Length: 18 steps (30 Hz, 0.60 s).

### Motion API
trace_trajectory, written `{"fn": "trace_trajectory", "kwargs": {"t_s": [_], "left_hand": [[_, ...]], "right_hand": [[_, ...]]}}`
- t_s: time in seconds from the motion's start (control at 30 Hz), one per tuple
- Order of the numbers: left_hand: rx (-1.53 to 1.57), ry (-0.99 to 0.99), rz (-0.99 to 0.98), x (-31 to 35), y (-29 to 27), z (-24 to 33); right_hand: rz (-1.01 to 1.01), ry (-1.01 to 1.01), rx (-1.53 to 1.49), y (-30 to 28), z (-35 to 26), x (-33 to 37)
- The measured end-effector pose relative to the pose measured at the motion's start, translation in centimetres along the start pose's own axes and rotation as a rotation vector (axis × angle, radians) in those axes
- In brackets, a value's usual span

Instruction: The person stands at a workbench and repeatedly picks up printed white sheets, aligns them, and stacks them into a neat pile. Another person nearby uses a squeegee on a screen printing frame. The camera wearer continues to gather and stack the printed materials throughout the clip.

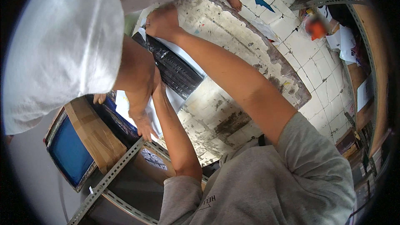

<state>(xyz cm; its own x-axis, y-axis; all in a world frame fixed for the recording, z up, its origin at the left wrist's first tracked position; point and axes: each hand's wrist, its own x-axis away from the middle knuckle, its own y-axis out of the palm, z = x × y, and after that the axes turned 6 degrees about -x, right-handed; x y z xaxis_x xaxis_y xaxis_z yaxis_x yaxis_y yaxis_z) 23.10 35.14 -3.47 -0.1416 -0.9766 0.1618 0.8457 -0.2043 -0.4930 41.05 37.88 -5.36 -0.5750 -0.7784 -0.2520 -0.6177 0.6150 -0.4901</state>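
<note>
From my end I have two bare arms in a grey T-shirt reaching in, hands apart. Right hand [161, 22] at the upper end of a glossy black ridged slab [177, 69], fingers curled down; how firmly they grip I cannot tell. Left hand [157, 82] at the slab's left long side, mostly behind a co-worker's forearm [135, 73]; its fingers are hidden from me, so I cannot tell whether they close on anything.

Slab sits slanted, a white sheet [178, 99] showing along its lower side. It is left of the worn, paint-spotted table [237, 29] top's bare stretch, well apart from the dark, chipped right edge. The table's right corner points toward the right upper arm.

Co-worker, white sleeve [62, 58], comes in from the left; the co-worker's hand [143, 123] hangs fingers down, near the end of a slotted metal bar [110, 173].

Lower left I note a blue-faced framed panel [75, 152], a brown-taped board [93, 133] against it and a brown carton [155, 162] by the bar. Beyond the table: white floor tiles [327, 94], a bare foot [234, 2], a blue scrap [264, 5].
</note>
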Motion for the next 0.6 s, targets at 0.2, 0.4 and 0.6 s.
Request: {"fn": "trace_trajectory", "kwargs": {"t_s": [0.2,0.4,0.6], "left_hand": [[-0.135,0.008,0.105,0.4,0.4,-1.5],[-0.235,-0.007,0.088,1.5,0.5,0.7],[-0.070,-0.129,0.081,0.8,-0.1,-0.6]], "right_hand": [[-0.112,-0.284,-0.066,-2.0,0.3,0.4],[-0.187,-0.256,-0.025,-1.7,1.4,-0.2],[0.017,-0.228,-0.011,-0.3,1.2,-0.5]]}}
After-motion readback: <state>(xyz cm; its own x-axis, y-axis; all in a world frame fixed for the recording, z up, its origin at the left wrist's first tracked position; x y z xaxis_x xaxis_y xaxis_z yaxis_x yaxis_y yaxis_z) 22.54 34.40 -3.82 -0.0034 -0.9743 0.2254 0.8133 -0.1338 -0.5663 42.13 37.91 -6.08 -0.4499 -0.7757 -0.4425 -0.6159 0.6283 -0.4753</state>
